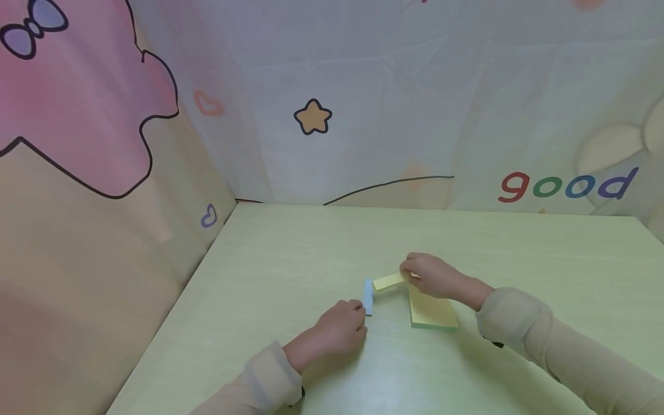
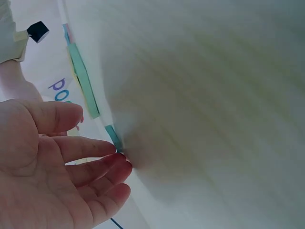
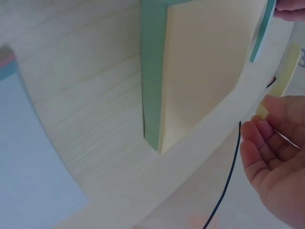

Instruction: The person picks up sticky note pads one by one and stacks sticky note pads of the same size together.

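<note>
My right hand [image 1: 433, 276] pinches a narrow yellow strip [image 1: 388, 281] between thumb and fingers, held up over the far edge of a square pad. That pad [image 1: 433, 311] looks like a sticky-note block, yellow on top with green sides. Left of it a slim light-blue strip [image 1: 369, 297] lies lengthwise on the table, its side teal in the right wrist view. The fingertips of my left hand [image 1: 339, 328] are right at the strip's near end. In the left wrist view, the thumb of that hand stands apart from its loosely bent fingers.
Another pad [image 3: 38, 143], blue on top with a pink layer at its side, lies beyond the yellow one in the right wrist view. The pale table [image 1: 290, 248] meets a printed cloth backdrop [image 1: 363, 115] at the back and left.
</note>
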Available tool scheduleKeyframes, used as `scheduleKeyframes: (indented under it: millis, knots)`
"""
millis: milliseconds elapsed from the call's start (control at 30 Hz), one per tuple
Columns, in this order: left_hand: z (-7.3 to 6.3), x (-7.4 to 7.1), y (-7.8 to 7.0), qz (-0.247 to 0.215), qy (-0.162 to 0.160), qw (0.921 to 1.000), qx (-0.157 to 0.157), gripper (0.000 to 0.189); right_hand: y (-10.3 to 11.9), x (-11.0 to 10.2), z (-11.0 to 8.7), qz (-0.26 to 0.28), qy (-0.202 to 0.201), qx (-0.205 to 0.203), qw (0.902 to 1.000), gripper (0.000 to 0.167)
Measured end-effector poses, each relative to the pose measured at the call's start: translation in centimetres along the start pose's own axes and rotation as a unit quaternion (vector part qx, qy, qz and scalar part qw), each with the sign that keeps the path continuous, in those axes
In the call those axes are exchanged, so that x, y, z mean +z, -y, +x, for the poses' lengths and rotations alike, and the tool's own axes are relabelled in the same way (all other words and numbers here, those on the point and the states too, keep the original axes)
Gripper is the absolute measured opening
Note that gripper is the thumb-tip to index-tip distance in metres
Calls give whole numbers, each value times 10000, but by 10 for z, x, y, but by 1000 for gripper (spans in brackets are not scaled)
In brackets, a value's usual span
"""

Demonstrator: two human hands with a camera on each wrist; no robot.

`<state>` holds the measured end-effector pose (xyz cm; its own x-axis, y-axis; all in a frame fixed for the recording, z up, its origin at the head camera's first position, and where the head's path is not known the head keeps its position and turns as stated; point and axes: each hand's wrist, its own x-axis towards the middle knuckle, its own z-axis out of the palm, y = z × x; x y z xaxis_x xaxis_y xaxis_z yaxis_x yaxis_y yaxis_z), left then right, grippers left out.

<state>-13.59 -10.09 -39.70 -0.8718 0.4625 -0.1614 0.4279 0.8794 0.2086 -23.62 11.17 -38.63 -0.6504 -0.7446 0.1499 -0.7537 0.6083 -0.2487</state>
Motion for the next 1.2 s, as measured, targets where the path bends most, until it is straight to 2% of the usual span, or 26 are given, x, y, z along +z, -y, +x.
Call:
scheduleKeyframes:
  millis: [100, 133, 233, 333, 367, 567, 900, 1200]
  knots:
    - [2, 2, 2, 127, -67, 9999, 83, 32, 1, 2, 1, -99, 28, -30, 9999, 13]
    - [6, 9, 7, 200, -176, 9995, 185, 32, 1, 3, 2, -129, 33, -44, 9999, 13]
    - [7, 10, 9, 290, -219, 9990, 245, 30, 2, 5, 2, -216, 31, -77, 9997, 15]
    - [7, 10, 9, 287, -141, 9993, 175, 33, 3, 6, 3, -332, 15, -140, 9993, 15]
    - [4, 3, 4, 241, -24, 9997, 66, 34, 3, 7, 4, -369, 11, -158, 9992, 15]
    - [4, 3, 2, 268, 176, 9994, -90, 41, 7, 8, 7, -586, 55, -283, 9979, 18]
    - [5, 6, 4, 493, 98, 9987, -16, 37, 10, 13, 11, -946, 35, -492, 9943, 19]
    - [4, 6, 3, 527, 173, 9984, -65, 39, 11, 17, 14, -1110, -83, -652, 9916, 22]
